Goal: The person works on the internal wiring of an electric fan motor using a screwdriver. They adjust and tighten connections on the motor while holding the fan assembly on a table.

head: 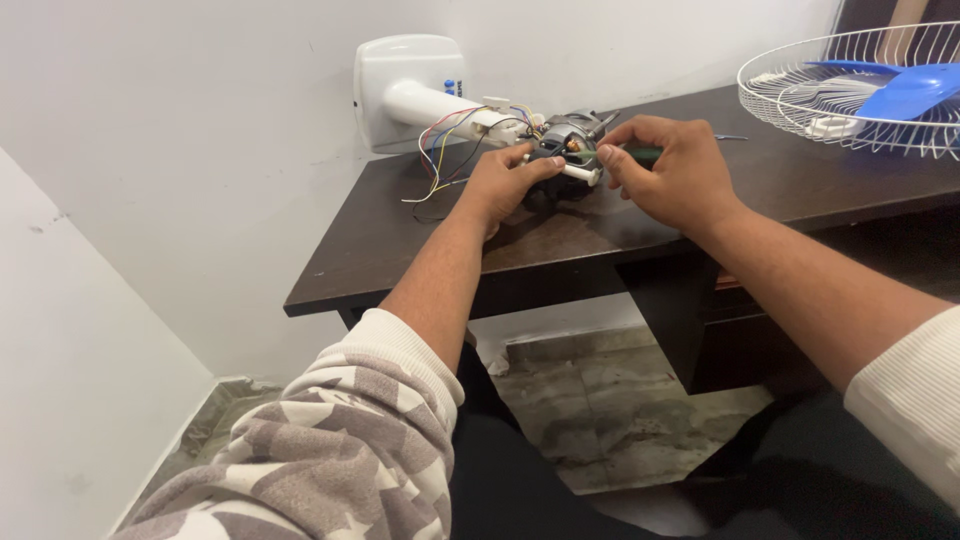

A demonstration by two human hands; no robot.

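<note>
Two bare hands at work on one dismantled fan motor, on a dark brown wooden worktop (560, 250) against a white wall.

- Left hand (500, 185): fingers closed on the near side of the grey metal fan motor with copper windings (565, 140), thumb and forefinger pinching by its white plastic shaft (582, 173). It steadies the motor on the worktop.
- Right hand (672, 170): fingers wrapped round a dark green-handled screwdriver (637, 154), tip pointed left into the motor. The tip itself is hidden by the fingers.
- White plastic fan neck and base housing (415, 90): lies behind the motor, joined to it by loose coloured wires (445, 140).
- White wire fan guard (850, 90) holding a blue plastic fan blade (895, 92): far right of the worktop, well apart from the hands.
- Handling note, as a judgement: keep the driver square to the fastener, press firmly inward, hold the motor from twisting, and keep the wires out of the tool's path.
</note>
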